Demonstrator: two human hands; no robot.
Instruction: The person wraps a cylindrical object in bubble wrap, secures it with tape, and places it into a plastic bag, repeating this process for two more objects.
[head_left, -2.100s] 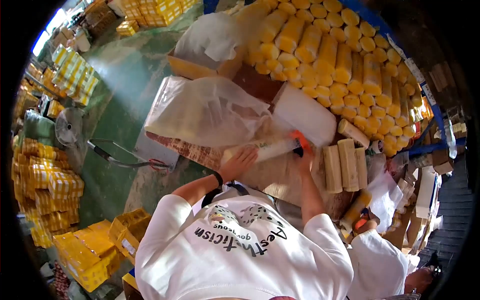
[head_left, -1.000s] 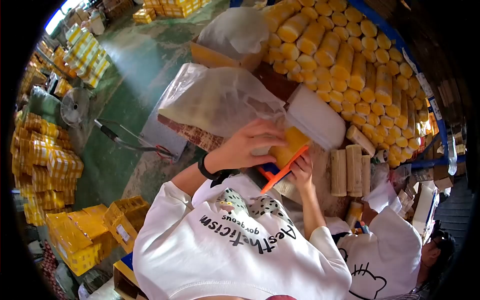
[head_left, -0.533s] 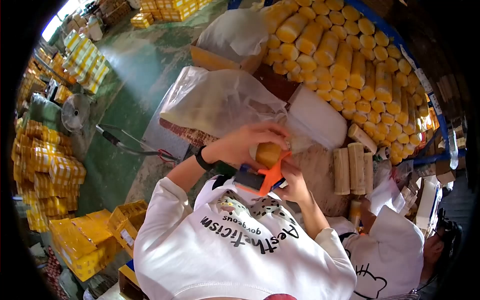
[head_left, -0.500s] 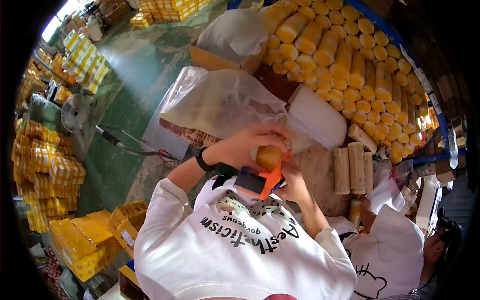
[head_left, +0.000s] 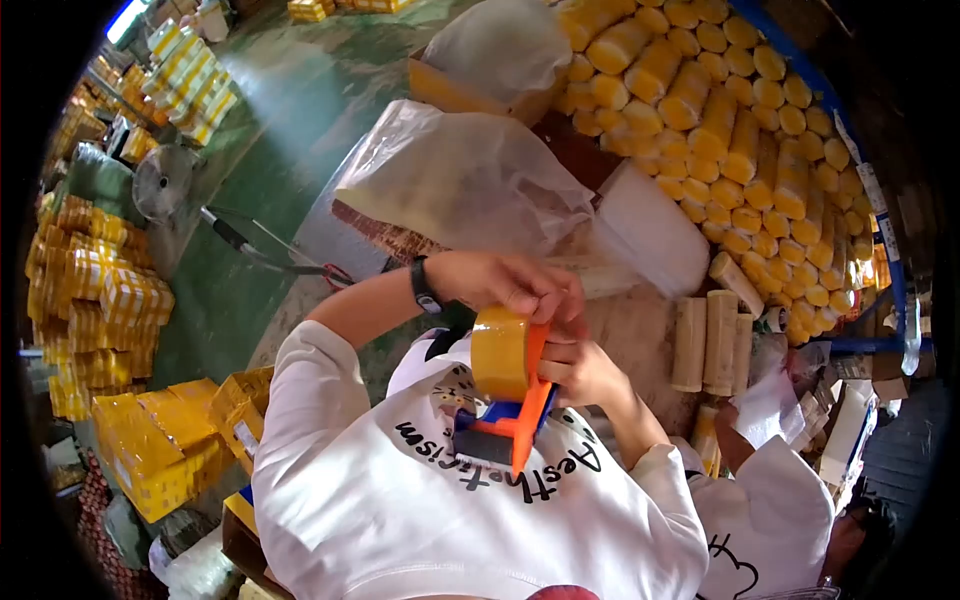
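An orange and blue tape dispenser (head_left: 528, 420) with a wide roll of yellowish tape (head_left: 500, 352) is in front of my chest. My right hand (head_left: 590, 372) is closed round its right side. Over the top of the roll, my left hand (head_left: 512, 285), with a dark watch (head_left: 424, 285) on the wrist, has its fingertips pressed together near the dispenser's upper end. What those fingers pinch, if anything, is too small to make out. Beyond the hands lies clear plastic sheeting (head_left: 470, 180) over a box.
Yellow-wrapped rolls (head_left: 715, 125) are piled at the upper right. Pale rolls (head_left: 720, 342) stand right of my hands. A co-worker's white sleeve (head_left: 780, 480) shows at the lower right. Taped boxes (head_left: 165, 450) sit at the left, near a fan (head_left: 165, 183) and a metal handle (head_left: 235, 235).
The dispenser has turned and come lower, so the roll's side faces the camera more. My left fingers have curled in at its top. The whole view has shifted slightly.
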